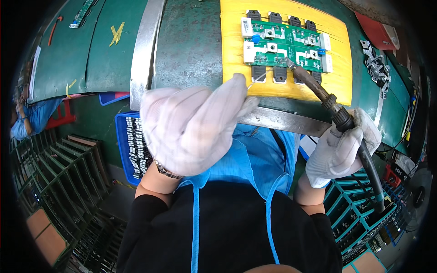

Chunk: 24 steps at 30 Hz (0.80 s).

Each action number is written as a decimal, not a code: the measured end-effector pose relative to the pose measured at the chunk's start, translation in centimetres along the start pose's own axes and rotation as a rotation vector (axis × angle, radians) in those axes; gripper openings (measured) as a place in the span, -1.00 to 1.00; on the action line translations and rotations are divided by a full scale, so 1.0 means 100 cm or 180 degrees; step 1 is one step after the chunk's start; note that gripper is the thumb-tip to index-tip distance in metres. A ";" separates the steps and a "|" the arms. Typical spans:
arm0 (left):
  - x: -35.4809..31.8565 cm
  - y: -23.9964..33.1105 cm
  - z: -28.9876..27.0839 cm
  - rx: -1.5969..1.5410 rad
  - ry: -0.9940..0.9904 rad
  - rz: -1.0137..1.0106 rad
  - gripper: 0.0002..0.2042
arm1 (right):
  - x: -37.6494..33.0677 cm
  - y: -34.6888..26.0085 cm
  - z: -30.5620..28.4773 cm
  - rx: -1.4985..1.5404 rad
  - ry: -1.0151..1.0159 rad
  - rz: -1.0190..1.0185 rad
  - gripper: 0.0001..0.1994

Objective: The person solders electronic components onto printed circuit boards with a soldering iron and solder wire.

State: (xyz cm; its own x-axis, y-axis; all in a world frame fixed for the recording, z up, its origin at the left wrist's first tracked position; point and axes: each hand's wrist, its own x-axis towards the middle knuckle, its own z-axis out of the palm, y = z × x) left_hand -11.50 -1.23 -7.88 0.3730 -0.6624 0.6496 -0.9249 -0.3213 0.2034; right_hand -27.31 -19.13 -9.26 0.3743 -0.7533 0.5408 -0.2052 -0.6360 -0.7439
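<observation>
While gripping a thick soldering iron [325, 98] with a brown barrel and dark ribbed collar, wraps the thumb and fingers of the white-gloved right hand [343, 148] closed around its black handle, just behind the collar. Angles it up and to the left, with the tip over the near middle part of a green rectangular circuit board [293, 41]; cannot tell whether touching or just above. With the white-gloved left hand [191, 125], blurred and partly curled, pinches a thin silvery wire [257, 81] near the tips of forefinger and thumb, the other fingers bent in behind. Points the wire up and to the right, toward the iron's tip; cannot tell whether meeting it. Has the board lying flat on a bright yellow, slit-marked pad [230, 54], with flat black components [258, 73] sticking out along both long edges and white rectangular blocks [248, 51] at its ends. Beneath the pad, shows a worn dark green bench top [191, 45] with a metal front edge [282, 119]. Beside the left wrist, shows a blue plastic bin [122, 136] full of small parts.
</observation>
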 end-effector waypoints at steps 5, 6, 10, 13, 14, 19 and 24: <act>0.008 0.003 -0.026 0.0078 -0.0237 -0.0210 -0.83 | 0.002 0.002 0.000 0.0084 0.0020 0.0011 -0.73; 0.006 0.002 -0.025 0.0169 -0.0130 -0.0101 -0.83 | 0.001 -0.001 0.001 0.0053 0.0101 0.0219 -0.73; 0.011 0.003 -0.031 0.0034 -0.0449 -0.0171 -0.85 | 0.008 0.002 -0.013 -0.1124 0.0113 -0.0594 -0.83; 0.005 0.001 -0.022 0.0085 -0.0290 -0.0104 -0.85 | 0.008 -0.005 -0.012 -0.0324 0.0330 0.0375 -0.69; 0.005 0.000 -0.017 0.0069 -0.0288 -0.0092 -0.85 | 0.008 -0.005 -0.012 0.0074 0.0450 0.0850 -0.58; 0.005 0.003 -0.001 0.0087 -0.0109 -0.0011 -0.80 | 0.001 0.006 -0.009 -0.0251 0.0418 0.0291 -0.70; 0.005 0.003 0.002 0.0055 -0.0102 0.0019 -0.79 | 0.003 0.004 -0.011 -0.0510 0.0128 0.0067 -0.71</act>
State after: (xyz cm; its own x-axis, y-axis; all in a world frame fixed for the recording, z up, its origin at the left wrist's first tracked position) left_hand -11.54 -1.80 -7.62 0.3698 -0.6857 0.6269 -0.9258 -0.3286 0.1867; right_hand -28.26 -19.75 -9.00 0.3325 -0.7708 0.5435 -0.3553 -0.6362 -0.6849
